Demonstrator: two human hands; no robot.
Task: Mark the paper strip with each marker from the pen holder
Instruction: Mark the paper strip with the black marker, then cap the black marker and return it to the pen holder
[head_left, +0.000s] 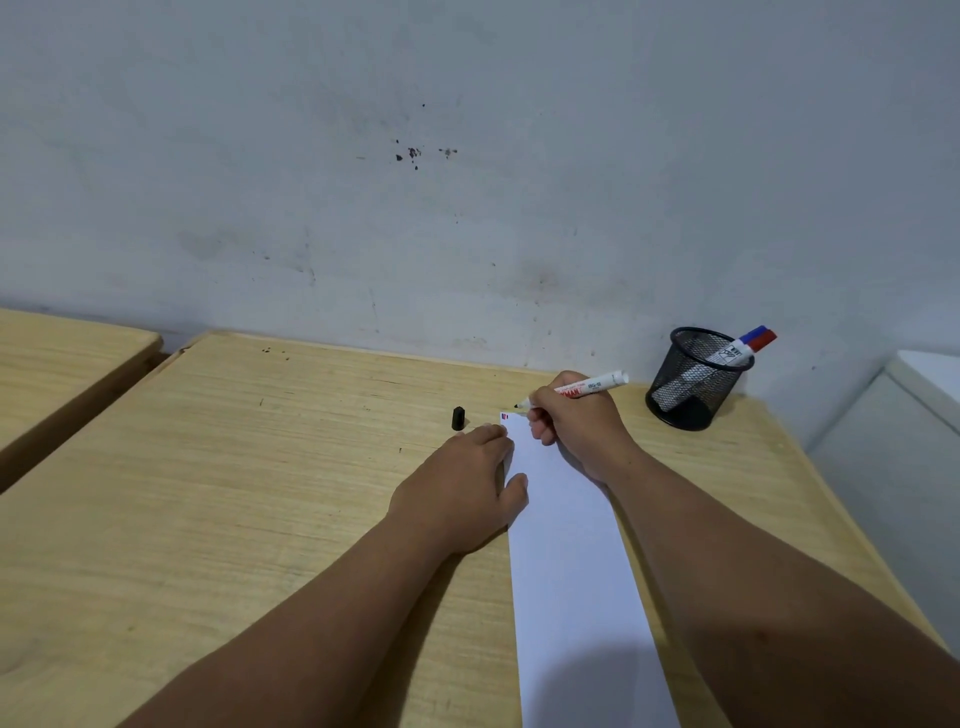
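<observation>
Now right hand (574, 431) grips marker (587, 387); flat left hand (462, 488) pins paper strip (566, 545).

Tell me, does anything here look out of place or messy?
Only slightly: a loose black marker cap stands alone on the wooden desk, left of the paper strip. The wall behind has dark specks.

Both forearms reach forward, the left hand (462, 488) lying flat, palm down (fingers together), the right hand (574, 418) curled in a writing grip.
</observation>
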